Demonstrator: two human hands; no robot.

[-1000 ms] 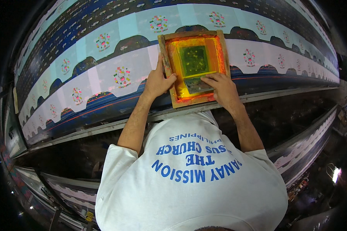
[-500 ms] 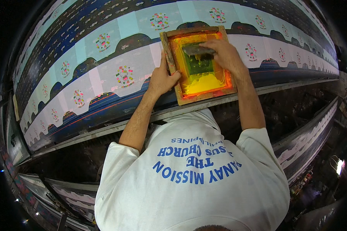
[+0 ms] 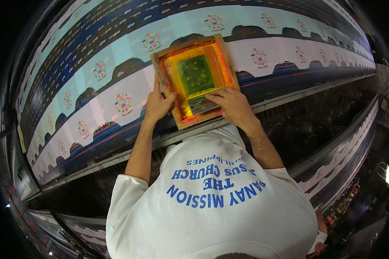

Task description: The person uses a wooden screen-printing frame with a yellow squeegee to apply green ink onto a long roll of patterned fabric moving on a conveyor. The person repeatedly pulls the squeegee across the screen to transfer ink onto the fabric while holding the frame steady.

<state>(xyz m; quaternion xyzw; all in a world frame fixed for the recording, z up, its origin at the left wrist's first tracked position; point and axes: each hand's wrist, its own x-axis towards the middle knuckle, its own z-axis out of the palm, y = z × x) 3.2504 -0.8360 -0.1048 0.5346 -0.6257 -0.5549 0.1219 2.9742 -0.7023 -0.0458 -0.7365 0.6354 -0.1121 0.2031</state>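
Observation:
A wooden-framed printing screen [image 3: 186, 45] lies tilted on the long table, over the nearest row of pale pink fabric panels. Orange and yellow ink stains its inner edges, and a dark green mesh window [image 3: 197, 74] shows in the middle. My left hand [image 3: 160, 105] grips the frame's left side, thumb on top and fingers along the outer edge. A flat squeegee [image 3: 198, 105] is in my right hand [image 3: 234, 106], near the screen's lower end, with a yellow ink line along its far edge. Part of the squeegee is hidden under my fingers.
Rows of pink and pale blue panels [image 3: 110, 102] with small multicoloured prints [image 3: 122, 104] run along the curved table. A metal rail [image 3: 285, 96] edges its near side. Another table [image 3: 333, 172] stands at right, and another person's hand [image 3: 320, 218] shows at lower right.
My right hand has drawn the squeegee from the upper part of the screen down to its near end. The left hand keeps its hold on the frame. The view has shifted slightly.

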